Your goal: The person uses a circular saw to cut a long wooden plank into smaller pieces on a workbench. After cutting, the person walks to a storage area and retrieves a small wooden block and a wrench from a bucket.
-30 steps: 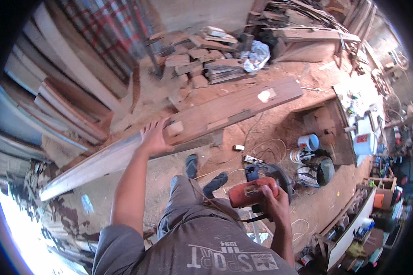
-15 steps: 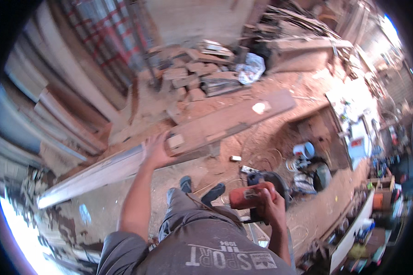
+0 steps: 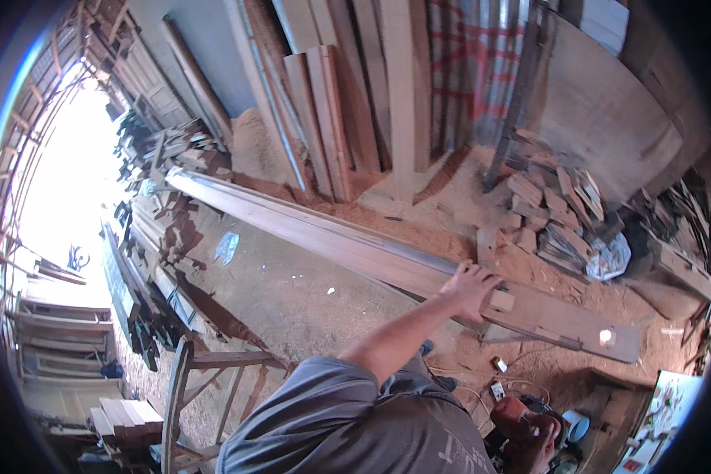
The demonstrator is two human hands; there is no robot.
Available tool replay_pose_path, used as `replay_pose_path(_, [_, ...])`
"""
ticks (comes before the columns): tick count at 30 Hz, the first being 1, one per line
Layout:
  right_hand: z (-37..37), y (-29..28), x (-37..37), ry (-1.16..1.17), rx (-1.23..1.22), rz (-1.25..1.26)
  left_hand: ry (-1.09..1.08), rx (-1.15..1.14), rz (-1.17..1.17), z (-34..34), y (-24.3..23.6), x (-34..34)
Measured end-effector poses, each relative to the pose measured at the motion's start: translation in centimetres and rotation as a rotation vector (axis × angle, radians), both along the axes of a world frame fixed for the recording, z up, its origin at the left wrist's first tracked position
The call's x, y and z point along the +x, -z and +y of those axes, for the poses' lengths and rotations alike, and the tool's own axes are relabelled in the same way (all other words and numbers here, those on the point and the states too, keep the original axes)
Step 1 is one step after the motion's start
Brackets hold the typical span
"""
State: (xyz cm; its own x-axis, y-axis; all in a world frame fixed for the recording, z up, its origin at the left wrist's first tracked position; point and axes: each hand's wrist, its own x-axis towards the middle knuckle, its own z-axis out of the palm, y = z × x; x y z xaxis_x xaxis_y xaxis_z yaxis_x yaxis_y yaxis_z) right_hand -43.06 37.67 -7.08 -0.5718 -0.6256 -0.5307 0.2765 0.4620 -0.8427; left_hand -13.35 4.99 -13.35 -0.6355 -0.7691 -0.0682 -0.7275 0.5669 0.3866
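Observation:
A long pale wooden board (image 3: 316, 241) lies along a wide bench plank (image 3: 561, 322), stretching away to the far left. My left hand (image 3: 472, 291) grips the board's near end, fingers over its top and far side, thumb toward me. Beside the hand, a small light wood block (image 3: 502, 301) sits on the plank. Low on the right, my right hand (image 3: 543, 444) is closed around a red power tool (image 3: 517, 416), held beside my body and apart from the board. The tool's underside is hidden.
Upright boards (image 3: 324, 118) lean on the far wall. Wood offcuts (image 3: 565, 201) and a white plastic bag (image 3: 608, 257) lie beyond the bench. Cords and a power strip (image 3: 497, 391) are on the floor near my feet. A wooden trestle (image 3: 221, 361) stands at left.
My view has swung left, bringing the board's far end and the bright opening into sight. My left hand stays on the board's end; the red power tool remains in my right hand.

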Motion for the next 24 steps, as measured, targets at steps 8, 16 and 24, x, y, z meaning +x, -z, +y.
replay_pose_path(8, [-4.5,-9.7,3.0,-0.410,0.115,0.977,0.048,0.217,0.411,-2.6,5.2,-1.3])
replay_pose_path(16, [2.8,-11.4,-1.7,0.437,0.052,0.398,-0.002,0.033,-0.129,-0.4,-1.9,-4.0])
replay_pose_path(24, [9.2,-11.6,-9.2,0.664,-0.057,0.268,-0.068,-0.109,0.033,-1.5,3.9,-2.1])
